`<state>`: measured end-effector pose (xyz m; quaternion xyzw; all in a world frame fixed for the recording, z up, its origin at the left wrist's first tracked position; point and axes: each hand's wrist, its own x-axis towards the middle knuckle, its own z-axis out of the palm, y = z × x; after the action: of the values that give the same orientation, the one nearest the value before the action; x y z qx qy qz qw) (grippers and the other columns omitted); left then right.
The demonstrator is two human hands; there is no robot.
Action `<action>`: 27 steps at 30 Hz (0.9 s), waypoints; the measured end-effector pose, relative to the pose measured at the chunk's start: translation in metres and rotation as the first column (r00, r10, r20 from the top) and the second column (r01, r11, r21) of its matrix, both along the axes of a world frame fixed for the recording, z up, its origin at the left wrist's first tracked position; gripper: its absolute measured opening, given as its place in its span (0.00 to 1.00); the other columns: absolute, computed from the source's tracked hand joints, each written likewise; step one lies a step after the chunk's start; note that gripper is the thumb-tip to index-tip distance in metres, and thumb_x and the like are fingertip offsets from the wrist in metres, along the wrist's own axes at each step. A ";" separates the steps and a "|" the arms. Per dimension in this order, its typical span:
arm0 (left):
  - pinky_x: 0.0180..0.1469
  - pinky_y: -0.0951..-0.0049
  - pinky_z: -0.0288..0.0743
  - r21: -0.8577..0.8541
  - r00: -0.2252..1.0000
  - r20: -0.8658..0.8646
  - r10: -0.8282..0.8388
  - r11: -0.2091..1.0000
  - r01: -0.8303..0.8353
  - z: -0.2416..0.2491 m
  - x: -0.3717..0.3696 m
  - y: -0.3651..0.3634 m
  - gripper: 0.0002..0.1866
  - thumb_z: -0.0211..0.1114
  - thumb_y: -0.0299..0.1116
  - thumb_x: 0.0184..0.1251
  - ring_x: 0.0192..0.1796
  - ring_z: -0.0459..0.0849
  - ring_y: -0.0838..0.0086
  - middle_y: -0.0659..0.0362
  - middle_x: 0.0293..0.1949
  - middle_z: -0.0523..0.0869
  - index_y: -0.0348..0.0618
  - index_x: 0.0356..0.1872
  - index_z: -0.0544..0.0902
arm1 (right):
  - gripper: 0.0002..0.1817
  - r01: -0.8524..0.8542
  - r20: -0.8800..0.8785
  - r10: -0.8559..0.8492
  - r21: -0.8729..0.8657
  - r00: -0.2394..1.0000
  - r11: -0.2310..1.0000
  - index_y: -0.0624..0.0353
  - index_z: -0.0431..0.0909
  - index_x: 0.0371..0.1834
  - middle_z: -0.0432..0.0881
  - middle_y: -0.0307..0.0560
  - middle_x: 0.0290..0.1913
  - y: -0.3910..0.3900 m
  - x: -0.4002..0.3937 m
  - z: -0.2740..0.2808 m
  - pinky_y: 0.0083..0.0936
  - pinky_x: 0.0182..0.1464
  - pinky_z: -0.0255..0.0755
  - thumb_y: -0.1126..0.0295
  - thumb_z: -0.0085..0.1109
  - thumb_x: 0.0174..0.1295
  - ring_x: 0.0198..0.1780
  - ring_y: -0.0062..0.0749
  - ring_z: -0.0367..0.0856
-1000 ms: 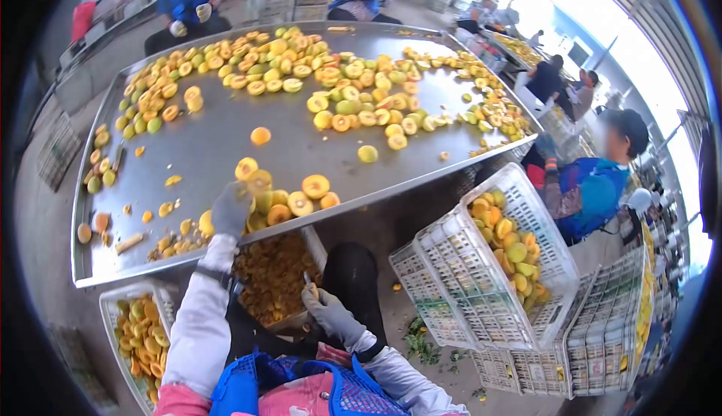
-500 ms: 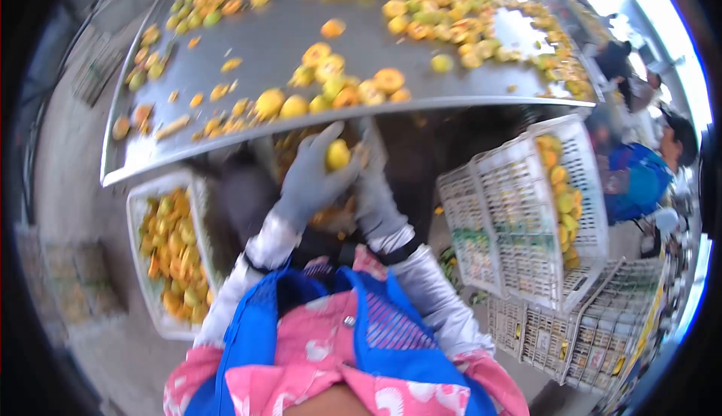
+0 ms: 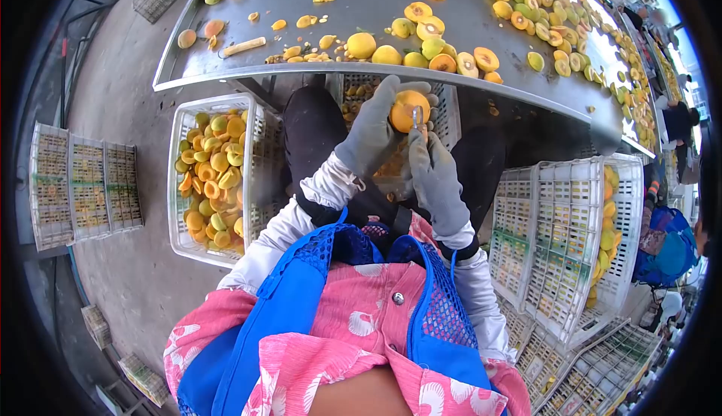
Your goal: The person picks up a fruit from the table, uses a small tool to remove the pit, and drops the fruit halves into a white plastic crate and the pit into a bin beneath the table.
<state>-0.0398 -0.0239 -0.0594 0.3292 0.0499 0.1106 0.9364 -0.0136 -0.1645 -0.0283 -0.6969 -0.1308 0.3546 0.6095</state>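
Observation:
My left hand [image 3: 374, 126], in a grey glove, holds a cut orange-yellow fruit [image 3: 404, 109] just below the table edge. My right hand [image 3: 438, 179], also gloved, grips a small pitting tool [image 3: 417, 121], its metal tip against the fruit's cut face. Behind my hands, a crate [image 3: 449, 115] between my knees holds small dark pieces. Above, halved and whole fruits [image 3: 386, 56] line the near edge of the metal table [image 3: 316, 32].
A white crate of fruit halves [image 3: 174, 190] stands at left, with stacked crates [image 3: 83, 183] farther left. More crates [image 3: 541, 235] stand at right, some holding fruit. A person in blue [image 3: 669, 247] is at far right. A wooden-handled tool [image 3: 244, 46] lies on the table.
The view has shifted, so the table and crates appear farther right or higher. The fruit in my left hand now shows an orange cut face, with the tool tip against it.

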 end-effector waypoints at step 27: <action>0.56 0.70 0.74 0.941 0.949 -0.076 0.305 0.336 -0.033 0.017 -0.005 0.029 0.30 0.44 0.54 0.78 0.46 0.84 0.62 0.52 0.45 0.86 0.35 0.55 0.79 | 0.18 -0.028 0.720 0.207 -0.253 0.662 0.967 0.60 0.71 0.41 0.80 0.61 0.24 0.003 0.007 -0.037 0.46 0.28 0.73 0.54 0.51 0.72 0.26 0.53 0.82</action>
<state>-0.0450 0.0046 -0.0424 0.8049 0.1246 0.1760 0.5529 -0.0064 -0.1613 -0.0656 -0.8335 -0.3717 0.0922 0.3984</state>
